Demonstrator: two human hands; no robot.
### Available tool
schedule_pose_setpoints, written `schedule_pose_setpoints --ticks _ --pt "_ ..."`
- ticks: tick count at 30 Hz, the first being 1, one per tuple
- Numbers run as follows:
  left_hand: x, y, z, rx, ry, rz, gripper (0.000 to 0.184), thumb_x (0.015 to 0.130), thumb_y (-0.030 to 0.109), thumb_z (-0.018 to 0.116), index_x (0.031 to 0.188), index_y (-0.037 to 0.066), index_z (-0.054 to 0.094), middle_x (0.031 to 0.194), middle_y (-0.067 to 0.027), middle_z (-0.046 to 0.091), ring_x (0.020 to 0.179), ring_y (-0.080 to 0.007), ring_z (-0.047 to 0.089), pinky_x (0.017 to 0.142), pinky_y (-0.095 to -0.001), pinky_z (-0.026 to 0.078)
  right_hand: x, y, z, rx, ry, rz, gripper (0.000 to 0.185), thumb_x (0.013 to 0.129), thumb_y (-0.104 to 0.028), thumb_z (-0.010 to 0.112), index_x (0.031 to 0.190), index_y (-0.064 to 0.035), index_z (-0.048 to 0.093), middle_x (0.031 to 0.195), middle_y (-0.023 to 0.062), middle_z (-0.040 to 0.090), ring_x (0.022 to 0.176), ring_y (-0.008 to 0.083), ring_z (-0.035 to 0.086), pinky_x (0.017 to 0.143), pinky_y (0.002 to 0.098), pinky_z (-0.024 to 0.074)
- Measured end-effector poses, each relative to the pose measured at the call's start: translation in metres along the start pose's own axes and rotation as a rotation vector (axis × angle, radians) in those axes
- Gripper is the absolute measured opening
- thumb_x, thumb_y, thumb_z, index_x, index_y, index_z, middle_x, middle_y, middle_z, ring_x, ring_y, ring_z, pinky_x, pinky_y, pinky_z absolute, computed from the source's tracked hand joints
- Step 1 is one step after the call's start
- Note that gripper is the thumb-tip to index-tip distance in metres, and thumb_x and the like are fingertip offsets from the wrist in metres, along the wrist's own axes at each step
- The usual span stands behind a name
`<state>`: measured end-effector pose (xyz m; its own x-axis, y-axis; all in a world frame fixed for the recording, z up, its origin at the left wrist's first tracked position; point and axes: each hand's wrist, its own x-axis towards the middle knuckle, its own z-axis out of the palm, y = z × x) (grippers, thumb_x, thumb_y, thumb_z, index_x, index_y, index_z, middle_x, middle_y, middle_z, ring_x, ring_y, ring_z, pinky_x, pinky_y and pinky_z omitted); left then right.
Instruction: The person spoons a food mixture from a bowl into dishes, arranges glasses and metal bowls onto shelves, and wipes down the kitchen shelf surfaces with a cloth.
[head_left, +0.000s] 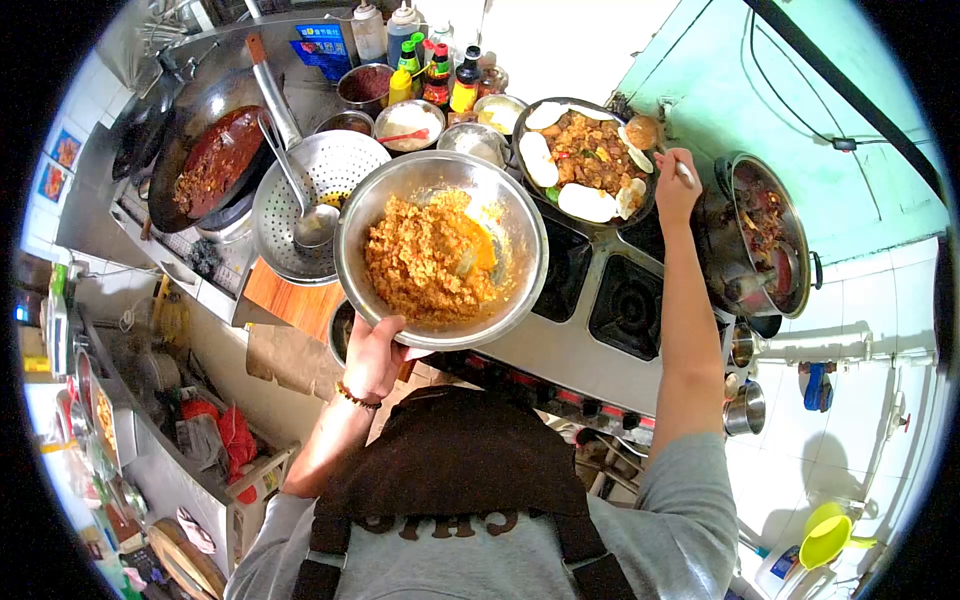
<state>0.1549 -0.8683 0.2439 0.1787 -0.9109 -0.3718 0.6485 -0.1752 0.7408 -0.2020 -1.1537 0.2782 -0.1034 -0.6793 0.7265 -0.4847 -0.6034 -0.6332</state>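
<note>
My left hand [372,362] grips the near rim of a large steel mixing bowl [528,285], fingers beneath it and thumb on the edge. An orange-brown, grainy mixture [425,260] with an oily pool on its right side lies in the bowl. My right hand [679,186], closed, holds the handle of a ladle [643,132]. The ladle's brown-coated head is at the right rim of a black pan [530,175] on the stove. Inside that pan is a chunky brown stew [590,150], ringed by white flat dough pieces [587,203].
Right of my forearm stands a deep pot [735,250] of dark red food. At left are a wok [175,215] of red sauce and a perforated strainer [275,225] with a steel ladle [316,226]. Sauce bottles [464,80] line the back. Bare burners [628,312] lie in front.
</note>
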Motion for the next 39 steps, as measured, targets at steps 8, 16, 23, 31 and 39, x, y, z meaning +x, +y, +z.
schedule_pose_setpoints --ticks 8,16,23,31,39 --pt "-0.004 0.003 -0.001 0.007 -0.019 -0.014 0.041 0.083 0.000 0.038 0.123 -0.001 0.030 0.108 -0.0196 0.052 0.083 -0.0306 0.063 0.062 -0.0386 0.059 0.007 0.002 0.027 0.056 0.108 0.086 0.013 0.090 -0.009 0.048 0.083 0.0009 0.050 0.076 0.0062 0.058 0.078 0.0183 0.065 0.068 0.0263 0.0508" --pt "-0.010 0.002 0.004 0.001 0.017 0.007 0.045 0.082 -0.002 0.038 0.126 0.001 0.026 0.114 -0.0195 0.049 0.089 -0.0326 0.061 0.066 -0.0433 0.058 0.029 -0.006 0.050 0.112 0.005 0.114 0.013 0.089 -0.009 0.049 0.081 0.0011 0.053 0.077 0.0061 0.059 0.079 0.0147 0.063 0.071 0.0267 0.0497" --pt "-0.014 0.001 0.004 0.000 0.053 -0.002 0.042 0.083 -0.003 0.038 0.123 0.001 0.027 0.109 -0.0197 0.051 0.085 -0.0304 0.062 0.063 -0.0385 0.059 0.040 0.008 0.058 0.160 -0.200 0.083 0.008 0.088 -0.006 0.050 0.085 -0.0001 0.054 0.079 0.0034 0.057 0.082 0.0137 0.059 0.076 0.0261 0.0467" --pt "-0.012 -0.001 0.000 0.012 0.034 0.000 0.045 0.083 -0.002 0.039 0.126 0.002 0.025 0.112 -0.0194 0.048 0.082 -0.0282 0.062 0.060 -0.0382 0.059 0.031 -0.016 0.061 0.348 -0.203 0.074 0.006 0.084 -0.001 0.054 0.089 0.0001 0.057 0.080 0.0075 0.058 0.076 0.0145 0.060 0.071 0.0276 0.0472" --pt "-0.011 -0.001 -0.001 -0.009 0.021 -0.008 0.043 0.083 -0.002 0.039 0.124 0.000 0.027 0.109 -0.0195 0.051 0.081 -0.0293 0.063 0.060 -0.0380 0.059 0.019 -0.035 0.068 -0.027 -0.528 -0.433 0.013 0.086 -0.007 0.050 0.092 0.0031 0.056 0.091 0.0166 0.059 0.084 0.0307 0.057 0.073 0.0327 0.0457"
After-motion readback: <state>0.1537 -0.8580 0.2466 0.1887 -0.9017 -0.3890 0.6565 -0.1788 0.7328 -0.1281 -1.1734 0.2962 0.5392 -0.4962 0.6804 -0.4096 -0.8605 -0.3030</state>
